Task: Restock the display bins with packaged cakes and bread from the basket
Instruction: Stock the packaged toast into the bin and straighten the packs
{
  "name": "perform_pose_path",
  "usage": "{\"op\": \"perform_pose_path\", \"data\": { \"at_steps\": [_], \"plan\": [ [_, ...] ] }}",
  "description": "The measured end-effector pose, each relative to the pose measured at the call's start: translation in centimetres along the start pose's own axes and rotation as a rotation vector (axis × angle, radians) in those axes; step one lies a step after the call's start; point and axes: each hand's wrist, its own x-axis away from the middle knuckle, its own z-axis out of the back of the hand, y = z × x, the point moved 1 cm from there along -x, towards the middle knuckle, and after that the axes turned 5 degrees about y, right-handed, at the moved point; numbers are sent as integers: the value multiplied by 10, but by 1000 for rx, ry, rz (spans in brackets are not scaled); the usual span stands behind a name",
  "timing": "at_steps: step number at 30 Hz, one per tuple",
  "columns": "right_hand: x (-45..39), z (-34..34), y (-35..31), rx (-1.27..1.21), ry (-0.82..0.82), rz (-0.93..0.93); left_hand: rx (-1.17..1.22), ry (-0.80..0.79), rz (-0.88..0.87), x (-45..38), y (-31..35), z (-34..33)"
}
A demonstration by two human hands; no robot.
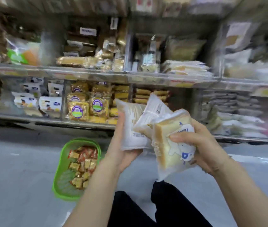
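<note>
Bright, even indoor light, no hard shadows. Heavy motion blur across whole frame, worst at edges: upper shelves (146, 74) smeared, labels unreadable. Right side streaks into pale wash. Centre sharper: bread pack (171, 145) and yellow cake packs (87, 107) fairly crisp. Wide-angle bend curves shelf rails. Soft sheen on pale floor (15, 169). Green basket (59, 177) slightly soft, colours vivid.

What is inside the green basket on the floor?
The green basket holds small gold and red wrapped cakes. Anything beneath that pile is covered.
</note>
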Motion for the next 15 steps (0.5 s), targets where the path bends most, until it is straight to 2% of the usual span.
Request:
{"op": "perform_pose_path", "data": {
  "at_steps": [3,5,10,12,15],
  "plan": [
    [14,61,-13,-13,89,-10,-43,-30,98,-31,-28,-50],
    [18,97,-18,-51,160,-18,-46,43,83,-49,-43,-76],
    [14,172,-11,-418,549,20,21,167,74,-87,-63,-110],
    [13,197,-2,-561,713,55,-44,154,132,-103,-65,-114],
    [17,226,12,-685,866,92,-159,80,247,-135,-74,-128]
  ]
}}
